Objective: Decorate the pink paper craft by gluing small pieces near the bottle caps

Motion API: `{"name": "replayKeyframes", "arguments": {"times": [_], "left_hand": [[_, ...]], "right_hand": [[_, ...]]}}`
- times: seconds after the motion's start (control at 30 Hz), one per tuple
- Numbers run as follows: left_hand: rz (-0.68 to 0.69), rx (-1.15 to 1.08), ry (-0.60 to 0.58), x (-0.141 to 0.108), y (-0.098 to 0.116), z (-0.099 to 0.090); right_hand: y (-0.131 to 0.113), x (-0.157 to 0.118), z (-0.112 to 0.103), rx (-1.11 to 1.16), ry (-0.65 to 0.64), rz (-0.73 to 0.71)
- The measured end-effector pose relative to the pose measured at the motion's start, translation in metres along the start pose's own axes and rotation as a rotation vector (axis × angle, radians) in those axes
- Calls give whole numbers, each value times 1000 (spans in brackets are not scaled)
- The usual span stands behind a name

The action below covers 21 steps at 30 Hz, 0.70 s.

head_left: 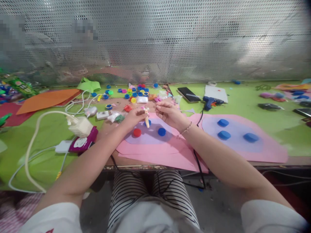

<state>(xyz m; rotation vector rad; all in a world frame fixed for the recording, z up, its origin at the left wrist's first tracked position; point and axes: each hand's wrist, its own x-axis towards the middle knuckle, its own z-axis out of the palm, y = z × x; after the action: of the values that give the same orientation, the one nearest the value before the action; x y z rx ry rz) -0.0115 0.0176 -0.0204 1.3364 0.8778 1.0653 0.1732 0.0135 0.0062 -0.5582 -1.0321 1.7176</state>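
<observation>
My left hand (135, 117) pinches a small cream cone-shaped piece (147, 121) with a pinkish top, its narrow end pointing down. Close on its right, my right hand (170, 114) has thumb and fingertips pressed together; what they hold, if anything, is too small to name. Below the hands lies a pink sheet (155, 149) with a lilac paper shape (150, 138) on it. A red cap (137, 132) and a blue cap (161, 131) rest there, and another blue cap (148, 123) is partly behind the cream piece.
At right, a second pink sheet (274, 152) bears blue caps (251, 137). Behind are a blue glue gun (211, 102), a phone (188, 94) and several loose caps (127, 96). A purple power strip (82, 141) with cables is at left. A perforated metal panel (155, 42) stands behind.
</observation>
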Motion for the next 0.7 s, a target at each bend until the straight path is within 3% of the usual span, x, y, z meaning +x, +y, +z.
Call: {"name": "replayKeyframes", "arguments": {"times": [0.7], "left_hand": [[-3, 20, -7, -1, 3, 1]], "right_hand": [[0, -1, -1, -44, -7, 39]]}}
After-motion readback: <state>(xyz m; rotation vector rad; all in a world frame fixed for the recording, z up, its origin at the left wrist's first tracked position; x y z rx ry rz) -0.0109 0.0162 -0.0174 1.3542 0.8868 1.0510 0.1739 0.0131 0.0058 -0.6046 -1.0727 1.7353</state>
